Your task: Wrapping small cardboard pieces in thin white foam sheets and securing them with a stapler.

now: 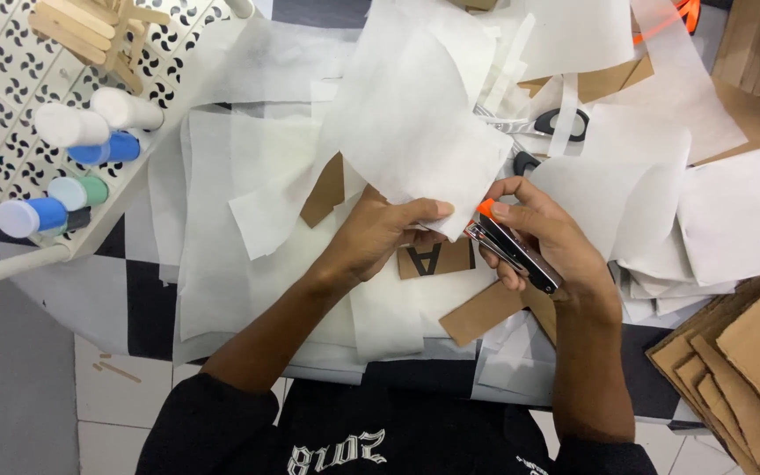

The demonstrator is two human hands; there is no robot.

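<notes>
At the middle of the surface [147,303] I see my left hand [380,233] pinching the lower corner of a white sheet of thin paper [415,114], thumb on top, the sheet standing up and fanning away from me. My right hand [543,233] has its grip clenched around a dark stapler [512,251] with an orange tip; the stapler's nose sits right at the pinched corner of the sheet, touching or nearly so, I cannot tell which. Under both hands lies a brown cardboard piece [437,259] bearing a cut-out letter shape, with more white sheets layered beneath it. Just beyond the right hand, black-handled scissors [565,123] lie half buried in paper. Far to the left, a patterned white tray [2,79] carries small paint bottles [76,127] lying on their sides, white, blue and green, and a bundle of wooden sticks [90,31] near its far edge. At the right edge a stack of cardboard sheets [745,369] fans out, well apart from my hands.
</notes>
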